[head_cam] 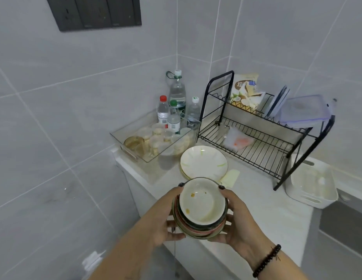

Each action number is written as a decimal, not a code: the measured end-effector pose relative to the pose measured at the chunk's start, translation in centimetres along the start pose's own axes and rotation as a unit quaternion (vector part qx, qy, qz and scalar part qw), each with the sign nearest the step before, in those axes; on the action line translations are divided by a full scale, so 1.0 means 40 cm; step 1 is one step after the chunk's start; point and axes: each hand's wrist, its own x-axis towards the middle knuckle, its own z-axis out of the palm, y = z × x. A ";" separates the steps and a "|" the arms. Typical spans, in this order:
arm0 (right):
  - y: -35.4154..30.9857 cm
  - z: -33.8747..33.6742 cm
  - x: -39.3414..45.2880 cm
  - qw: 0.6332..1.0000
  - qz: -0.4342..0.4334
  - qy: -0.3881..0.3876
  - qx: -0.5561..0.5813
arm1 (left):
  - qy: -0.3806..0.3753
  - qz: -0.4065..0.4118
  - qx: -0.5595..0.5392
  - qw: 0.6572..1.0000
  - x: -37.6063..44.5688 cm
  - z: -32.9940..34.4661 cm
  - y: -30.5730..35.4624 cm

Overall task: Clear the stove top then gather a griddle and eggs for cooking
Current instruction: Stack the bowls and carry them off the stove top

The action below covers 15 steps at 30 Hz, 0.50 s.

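Note:
I hold a stack of dirty bowls (201,209) over the front corner of a white counter (261,209). The top bowl is cream inside with orange food spots; the ones below have dark and reddish rims. My left hand (166,221) cups the stack's left side and my right hand (236,221) cups its right side, thumbs on the top rim. Just beyond the bowls, white plates with green streaks (204,161) lie stacked on the counter. No stove, griddle or eggs are in view.
A clear bin (135,156) of glasses and water bottles (177,98) fills the back left corner. A black two-tier dish rack (263,142) holds a snack bag, plates and a plastic box. A white basket (309,197) sits at right. Tiled walls close in behind.

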 end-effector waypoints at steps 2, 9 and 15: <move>-0.050 0.002 0.061 1.000 -0.001 -0.002 0.000 | 0.006 0.006 0.006 1.000 0.049 0.023 0.054; -0.166 0.007 0.219 0.999 0.001 0.028 0.019 | 0.015 0.013 0.026 0.999 0.207 0.077 0.188; -0.203 0.026 0.318 0.995 0.005 0.070 0.064 | -0.006 0.014 0.080 0.997 0.346 0.092 0.268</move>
